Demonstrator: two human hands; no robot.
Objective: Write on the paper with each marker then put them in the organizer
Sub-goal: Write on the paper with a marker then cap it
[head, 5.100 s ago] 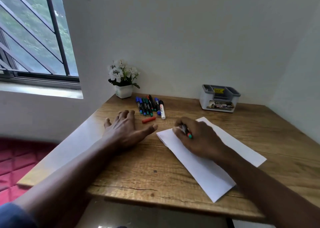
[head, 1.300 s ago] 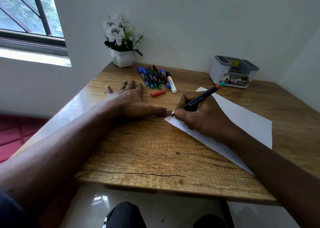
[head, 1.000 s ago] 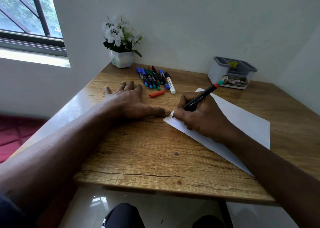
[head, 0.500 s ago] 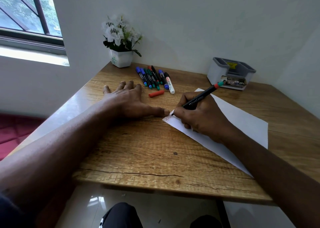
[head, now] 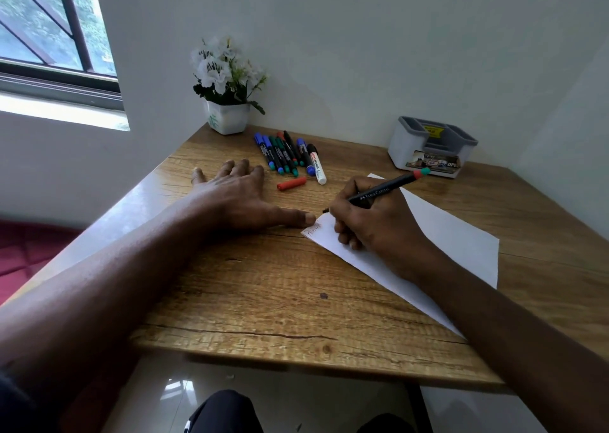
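White flowers in a pot [head: 228, 118] at the wooden table's [head: 270, 284] corner; window [head: 49, 37] left.

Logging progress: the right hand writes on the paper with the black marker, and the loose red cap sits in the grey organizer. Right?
Not quite. In the head view the red cap lies on the table beside the marker row, not in the organizer. The right hand does write on the paper with the black marker.

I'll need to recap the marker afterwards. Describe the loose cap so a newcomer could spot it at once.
Start at the flower pot in the table's far left corner, then find the row of markers beside it. Just nearer than that row lies the red cap: alone, short, all red, crosswise to the markers.
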